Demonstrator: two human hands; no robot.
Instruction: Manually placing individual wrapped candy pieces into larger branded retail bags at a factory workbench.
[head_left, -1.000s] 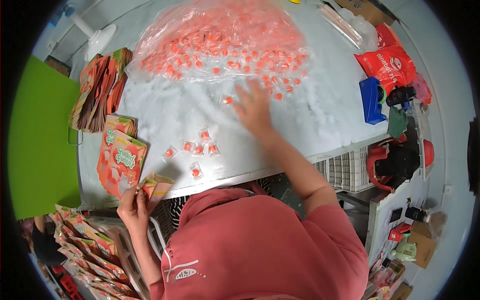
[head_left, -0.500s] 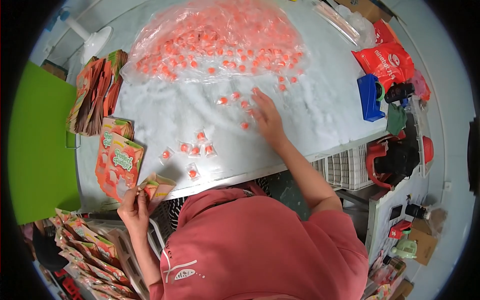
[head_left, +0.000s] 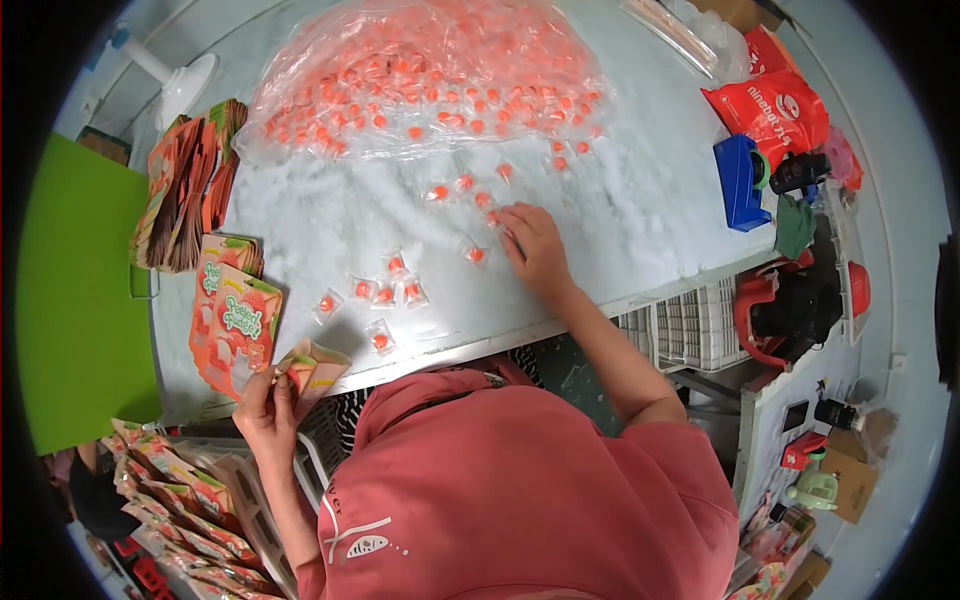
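My left hand, at the table's near left edge, pinches a printed pouch by its side; whether the mouth is parted is hard to see. Over the middle of the table, my right hand is cupped, its thumb apart from the fingers. Its fingertips touch or nearly touch a wrapped red candy. Several more wrapped candies lie just left of and beyond it, one of them nearest the thumb. Between my hands sits a loose group of wrapped candies, with a single candy closer to the edge.
A large clear bag of candies spreads across the far table. Flat pouches lie at left, below bundled pouches. Filled-looking pouches stand in a crate lower left. A blue holder and red bag are at right.
My right hand has drawn nearer, its fingers now bent beside a candy. A candy by the thumb has shifted slightly left. My left hand keeps its pinch on the pouch.
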